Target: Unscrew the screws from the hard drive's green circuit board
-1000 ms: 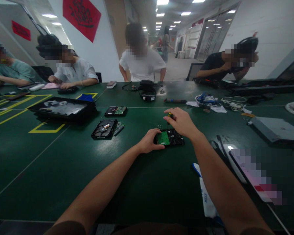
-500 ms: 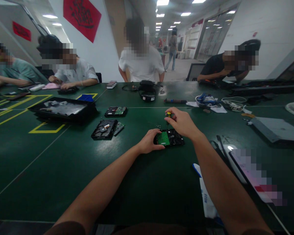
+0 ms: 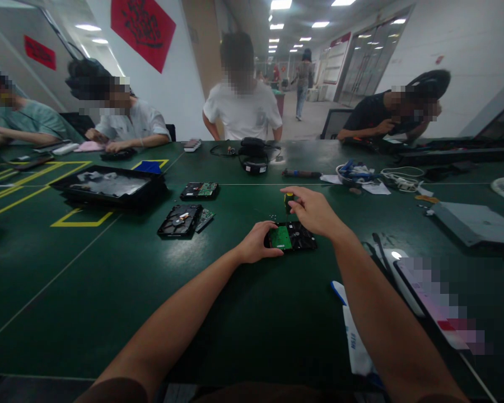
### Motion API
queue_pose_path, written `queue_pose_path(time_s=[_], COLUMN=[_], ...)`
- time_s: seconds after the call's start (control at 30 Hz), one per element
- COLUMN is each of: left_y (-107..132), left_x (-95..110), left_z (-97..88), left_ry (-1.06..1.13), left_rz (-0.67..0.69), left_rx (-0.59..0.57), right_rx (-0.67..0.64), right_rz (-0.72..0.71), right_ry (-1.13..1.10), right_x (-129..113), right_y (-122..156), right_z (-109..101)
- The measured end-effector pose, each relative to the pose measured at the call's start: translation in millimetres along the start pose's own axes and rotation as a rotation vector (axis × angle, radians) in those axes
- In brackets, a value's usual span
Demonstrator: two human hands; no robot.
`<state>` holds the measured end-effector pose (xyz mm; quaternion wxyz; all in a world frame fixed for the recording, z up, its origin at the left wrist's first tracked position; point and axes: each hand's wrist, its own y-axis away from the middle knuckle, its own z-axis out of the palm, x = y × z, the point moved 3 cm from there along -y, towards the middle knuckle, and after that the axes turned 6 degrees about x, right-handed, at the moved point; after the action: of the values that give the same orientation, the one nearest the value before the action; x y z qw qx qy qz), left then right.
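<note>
On the green counter (image 3: 109,296), a shallow black tray (image 3: 147,199) at the left holds crumpled whitish material (image 3: 96,178), too blurred to identify. Two other drives (image 3: 180,222) lie between the tray and the hard drive (image 3: 306,237), which sits flat, its near and far edges gripped between the left hand's (image 3: 258,242) thumb and fingers. The right hand (image 3: 315,210) pinches a yellow-and-dark screwdriver (image 3: 289,204) upright over that drive.
</note>
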<state>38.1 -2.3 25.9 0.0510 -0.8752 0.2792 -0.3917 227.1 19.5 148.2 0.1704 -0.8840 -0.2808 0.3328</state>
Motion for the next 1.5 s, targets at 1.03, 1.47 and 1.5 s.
queue_pose_path(time_s=[1.03, 1.47, 1.5], left_y=[0.7, 0.4, 0.5], left_x=[0.3, -0.8, -0.7], left_z=[-0.8, 0.3, 0.1], left_ry=[-0.011, -0.021, -0.020], left_rz=[0.001, 0.020, 0.019], left_rx=[-0.003, 0.008, 0.008], right_rx=[0.122, 0.053, 0.069], right_rz=[0.121, 0.095, 0.092], right_ry=[0.006, -0.013, 0.021], right_x=[-4.2, -4.9, -5.1], right_y=[-1.7, -0.9, -0.9], right_z=[-1.6, -4.7, -5.9])
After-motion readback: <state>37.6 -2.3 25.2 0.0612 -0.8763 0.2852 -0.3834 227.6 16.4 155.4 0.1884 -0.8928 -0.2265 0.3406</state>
